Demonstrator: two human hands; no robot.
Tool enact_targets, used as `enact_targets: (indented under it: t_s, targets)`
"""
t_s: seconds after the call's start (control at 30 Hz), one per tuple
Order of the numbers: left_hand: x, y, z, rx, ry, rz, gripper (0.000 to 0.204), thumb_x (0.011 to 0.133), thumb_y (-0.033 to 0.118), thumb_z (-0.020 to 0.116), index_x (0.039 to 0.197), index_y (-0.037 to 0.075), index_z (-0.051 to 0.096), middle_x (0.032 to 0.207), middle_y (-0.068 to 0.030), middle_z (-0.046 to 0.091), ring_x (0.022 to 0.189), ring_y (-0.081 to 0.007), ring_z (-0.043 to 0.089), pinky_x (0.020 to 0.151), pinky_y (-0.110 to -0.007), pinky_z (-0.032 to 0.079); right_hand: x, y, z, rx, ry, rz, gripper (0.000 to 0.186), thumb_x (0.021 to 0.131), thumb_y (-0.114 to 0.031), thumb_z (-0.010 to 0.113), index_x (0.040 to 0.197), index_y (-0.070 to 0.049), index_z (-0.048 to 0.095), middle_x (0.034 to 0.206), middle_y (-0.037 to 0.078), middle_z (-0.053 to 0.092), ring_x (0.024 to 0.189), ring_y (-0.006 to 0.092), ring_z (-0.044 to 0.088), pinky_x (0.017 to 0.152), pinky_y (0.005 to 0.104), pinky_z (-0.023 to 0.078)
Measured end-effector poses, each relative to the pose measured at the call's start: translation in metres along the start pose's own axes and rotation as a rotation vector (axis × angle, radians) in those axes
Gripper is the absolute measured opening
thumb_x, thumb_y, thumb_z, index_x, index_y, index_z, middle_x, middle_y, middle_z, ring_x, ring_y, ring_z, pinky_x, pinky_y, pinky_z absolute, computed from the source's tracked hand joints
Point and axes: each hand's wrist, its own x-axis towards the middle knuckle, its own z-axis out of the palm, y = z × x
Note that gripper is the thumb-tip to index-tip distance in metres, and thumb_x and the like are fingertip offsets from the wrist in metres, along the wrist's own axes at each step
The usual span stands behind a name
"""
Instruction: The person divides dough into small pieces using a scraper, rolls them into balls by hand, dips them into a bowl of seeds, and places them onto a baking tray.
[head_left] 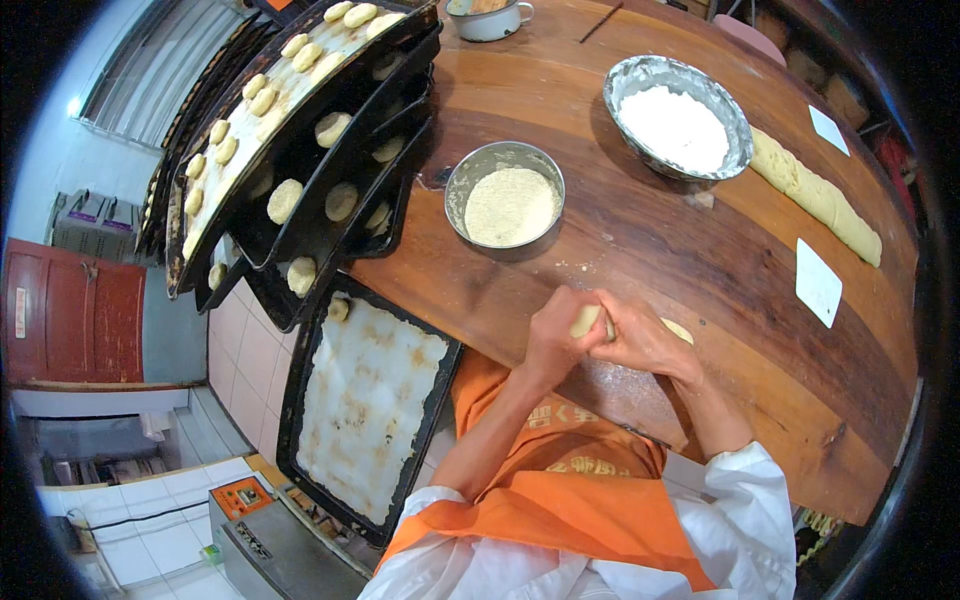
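Observation:
Both hands meet over the near part of the wooden table, closed around a small piece of pale dough (586, 320). My left hand (556, 328) wraps it from the left, and my right hand (636, 334) presses in from the right. Fingers cover much of the piece. Just past my right wrist, a second pale dough piece (678, 329) lies on the table, partly hidden. Beyond my hands stands a metal bowl (553, 212) with pale yellow crumbs (510, 205) in it.
A large bowl (735, 115) of white powder stands farther back, beside a long dough roll (820, 195). Two white flat cards (819, 283) lie at right. Stacked black trays (345, 190) with dough rounds rise at left; a paper-lined tray (370, 400) sits below, holding one piece (339, 309).

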Motion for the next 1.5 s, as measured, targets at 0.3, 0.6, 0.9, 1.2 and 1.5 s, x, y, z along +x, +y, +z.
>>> enact_targets:
  t_s: [0.3, 0.6, 0.9, 1.2, 1.5]
  targets:
    - [-0.004, 0.006, 0.001, -0.918, 0.192, -0.434, 0.024, 0.093, 0.026, 0.039, 0.093, 0.005, 0.050, 0.085, -0.0044, 0.053, 0.080, -0.0123, 0.051, 0.074, -0.027, 0.041, 0.005, 0.016, 0.016, 0.595, 0.256, -0.437, 0.075, 0.084, -0.032, 0.054, 0.139, -0.004, 0.011, 0.145, 0.014, 0.011, 0.132, 0.0254, 0.016, 0.108, 0.0345, 0.015]
    - [-0.010, 0.060, 0.003, -0.244, 0.122, 0.214, 0.045, 0.086, 0.012, 0.045, 0.128, -0.003, 0.037, 0.141, -0.0148, 0.022, 0.130, -0.0267, 0.023, 0.103, -0.038, 0.024, 0.019, -0.040, 0.037, 0.669, 0.723, -0.640, 0.058, 0.094, -0.038, 0.020, 0.139, -0.003, 0.008, 0.144, 0.014, 0.011, 0.134, 0.0258, 0.011, 0.108, 0.0373, 0.011]
    - [-0.028, 0.050, -0.004, -0.458, -0.014, 0.023, 0.053, 0.094, 0.036, 0.024, 0.130, -0.002, 0.033, 0.141, -0.0158, 0.022, 0.132, -0.0291, 0.015, 0.107, -0.038, 0.011, 0.011, -0.035, 0.059, 0.441, 0.707, -0.540, 0.055, 0.095, -0.035, 0.018, 0.138, 0.000, 0.015, 0.144, 0.015, 0.012, 0.134, 0.0250, 0.009, 0.108, 0.0360, 0.008]
    - [0.001, 0.044, -0.009, -0.506, -0.052, -0.092, 0.046, 0.091, 0.018, 0.033, 0.133, -0.001, 0.028, 0.141, -0.0135, 0.022, 0.131, -0.0238, 0.019, 0.107, -0.036, 0.014, 0.019, -0.059, 0.040, 0.873, 0.854, -0.425, 0.049, 0.096, -0.030, 0.021, 0.135, -0.001, 0.025, 0.139, 0.013, 0.028, 0.128, 0.0242, 0.028, 0.106, 0.0352, 0.023]
    - [-0.009, 0.037, -0.035, -0.133, -0.211, 0.025, 0.046, 0.086, 0.015, 0.053, 0.127, 0.001, 0.039, 0.133, -0.0159, 0.035, 0.124, -0.0266, 0.033, 0.101, -0.037, 0.026, 0.028, -0.034, 0.033, 1.472, 0.635, -0.386, 0.046, 0.096, -0.025, 0.029, 0.131, 0.004, 0.027, 0.132, 0.021, 0.035, 0.123, 0.0261, 0.036, 0.104, 0.0356, 0.029]
